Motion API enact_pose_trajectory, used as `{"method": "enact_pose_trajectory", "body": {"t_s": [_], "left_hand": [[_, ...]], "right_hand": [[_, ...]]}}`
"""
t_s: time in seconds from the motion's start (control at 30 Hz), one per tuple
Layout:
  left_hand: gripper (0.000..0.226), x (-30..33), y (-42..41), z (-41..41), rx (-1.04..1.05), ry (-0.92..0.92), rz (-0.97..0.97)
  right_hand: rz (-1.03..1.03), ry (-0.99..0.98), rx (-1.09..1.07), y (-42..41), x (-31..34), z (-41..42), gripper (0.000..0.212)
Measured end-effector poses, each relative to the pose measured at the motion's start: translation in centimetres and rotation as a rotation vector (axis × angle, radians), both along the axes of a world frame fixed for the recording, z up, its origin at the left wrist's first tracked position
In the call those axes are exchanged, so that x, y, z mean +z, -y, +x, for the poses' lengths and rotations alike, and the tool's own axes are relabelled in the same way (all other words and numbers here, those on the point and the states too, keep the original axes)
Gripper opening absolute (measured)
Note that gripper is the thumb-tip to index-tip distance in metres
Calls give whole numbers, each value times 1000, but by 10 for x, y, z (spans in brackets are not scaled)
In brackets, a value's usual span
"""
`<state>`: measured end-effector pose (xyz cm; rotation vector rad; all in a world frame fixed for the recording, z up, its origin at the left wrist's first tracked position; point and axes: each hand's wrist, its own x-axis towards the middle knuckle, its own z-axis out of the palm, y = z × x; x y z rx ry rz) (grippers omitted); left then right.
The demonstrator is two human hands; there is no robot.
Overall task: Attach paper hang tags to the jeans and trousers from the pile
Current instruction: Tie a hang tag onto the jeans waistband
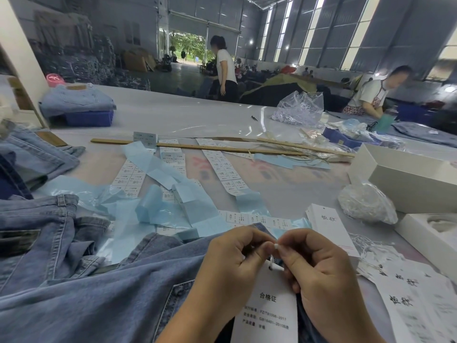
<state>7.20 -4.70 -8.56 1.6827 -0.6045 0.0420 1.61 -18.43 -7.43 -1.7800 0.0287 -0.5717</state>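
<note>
A pair of light blue jeans (99, 293) lies spread across the near table in front of me. On it rests a white paper hang tag (268, 308) with black print, a white string looped through its top hole. My left hand (230, 263) and my right hand (319, 273) meet just above the tag, fingers curled. Between their fingertips they pinch a small white fastener end (276, 246) of the string. More white hang tags (329, 229) lie to the right, with another loose heap (415, 300) nearer me.
Blue backing strips and white sticker sheets (173, 189) litter the table middle, behind them long wooden sticks (197, 146). White boxes (408, 179) and a clear bag of fasteners (366, 204) sit right. Folded jeans (74, 100) lie far left. Two people work at the back.
</note>
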Motion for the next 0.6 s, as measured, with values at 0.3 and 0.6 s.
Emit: {"method": "enact_pose_trajectory", "body": {"t_s": [0.3,0.6], "left_hand": [[14,-3,-6,7,-37,78,103],[12,-4,-9,18,-267,-256,-110]], "right_hand": [[-246,-18,-21,-3,2,-1,15],[-100,-59,122,-1,5,-3,10]]}}
